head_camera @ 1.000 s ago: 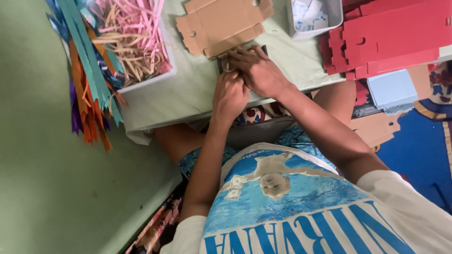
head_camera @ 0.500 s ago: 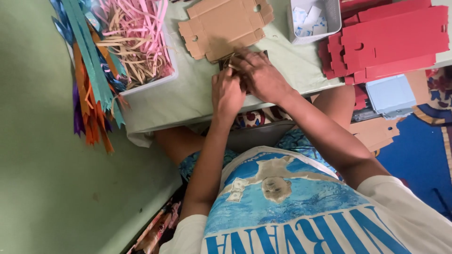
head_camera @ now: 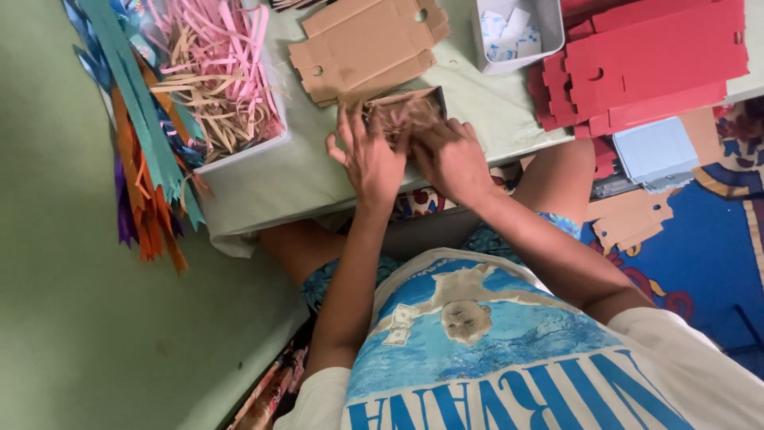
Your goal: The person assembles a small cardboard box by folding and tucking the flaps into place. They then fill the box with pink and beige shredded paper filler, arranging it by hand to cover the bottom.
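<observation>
A small brown cardboard box (head_camera: 428, 97) stands on the pale green table (head_camera: 310, 179), filled with brown paper shreds (head_camera: 402, 114). My left hand (head_camera: 368, 163) hovers over the box's left side with fingers spread, fingertips touching the shreds. My right hand (head_camera: 455, 159) lies over the box's near right side, its fingers curled down into the shreds. Both hands cover most of the box's front.
A flat brown box blank (head_camera: 362, 44) lies just behind the box. A white bin (head_camera: 239, 155) of pink and tan shreds is on the left, beside hanging teal and orange strips (head_camera: 139, 167). A grey tray (head_camera: 549, 32), red blanks (head_camera: 645, 64) and light blue sheets (head_camera: 656, 151) are on the right.
The view has shifted slightly. My left hand has opened, spreading its fingers over the shreds. My right hand has stayed on the box.
</observation>
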